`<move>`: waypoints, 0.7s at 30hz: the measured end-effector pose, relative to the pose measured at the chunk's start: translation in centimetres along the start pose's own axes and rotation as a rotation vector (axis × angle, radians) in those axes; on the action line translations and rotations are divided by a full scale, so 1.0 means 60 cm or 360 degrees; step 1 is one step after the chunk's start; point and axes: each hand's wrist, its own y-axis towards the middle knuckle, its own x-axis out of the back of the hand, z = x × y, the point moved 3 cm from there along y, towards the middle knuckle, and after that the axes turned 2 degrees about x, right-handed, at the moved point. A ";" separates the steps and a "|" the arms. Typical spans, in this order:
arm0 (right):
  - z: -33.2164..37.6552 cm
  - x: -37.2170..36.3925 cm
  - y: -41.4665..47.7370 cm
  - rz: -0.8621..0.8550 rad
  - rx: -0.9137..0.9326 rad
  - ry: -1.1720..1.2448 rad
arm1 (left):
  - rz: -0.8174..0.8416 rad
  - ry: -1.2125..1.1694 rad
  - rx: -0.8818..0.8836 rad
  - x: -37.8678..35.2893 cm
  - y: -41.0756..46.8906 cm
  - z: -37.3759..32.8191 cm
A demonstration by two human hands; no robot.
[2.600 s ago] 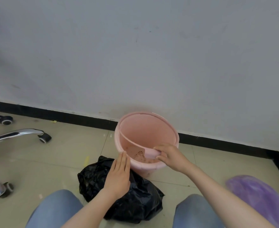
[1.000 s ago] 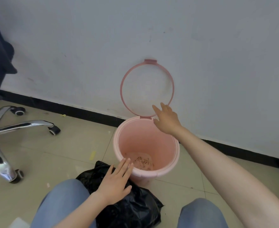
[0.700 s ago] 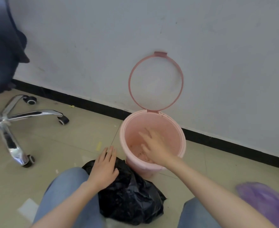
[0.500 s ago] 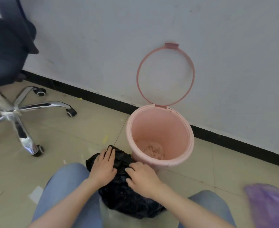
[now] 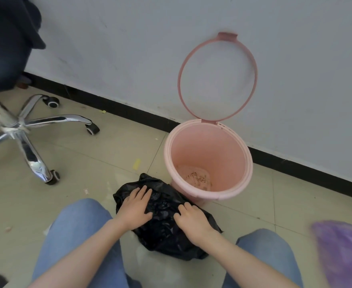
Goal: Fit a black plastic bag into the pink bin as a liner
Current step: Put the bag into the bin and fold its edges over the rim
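The pink bin stands on the tiled floor against the wall, with brown dirt on its bottom. Its pink ring lid is flipped up and leans on the wall. A crumpled black plastic bag lies on the floor just in front of the bin, between my knees. My left hand rests flat on the bag's left part with the fingers spread. On the bag's right part sits my right hand, its fingers curled into the plastic. Both hands are outside the bin.
An office chair with a chrome star base and castors stands at the left. A purple bag lies at the lower right. My blue-jeaned knees flank the black bag. A black skirting runs along the wall.
My right hand flipped the ring lid up against the wall, left the bin and came down onto the black bag beside my left hand. The view shifted left.
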 end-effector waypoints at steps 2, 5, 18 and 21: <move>-0.005 0.014 -0.006 -0.0100 0.0033 -0.0069 | -0.0016 -0.0138 -0.0118 0.018 -0.010 -0.004; 0.003 0.057 -0.021 -0.0316 0.0204 -0.0157 | -0.0058 -0.0217 -0.0257 0.040 -0.024 0.002; -0.054 0.291 -0.015 -0.1029 0.0556 0.0555 | -0.0482 -0.0583 -0.0666 0.162 -0.089 -0.024; -0.097 0.339 -0.017 -0.1005 0.0429 0.0796 | -0.0694 -0.0685 -0.0624 0.211 -0.094 -0.044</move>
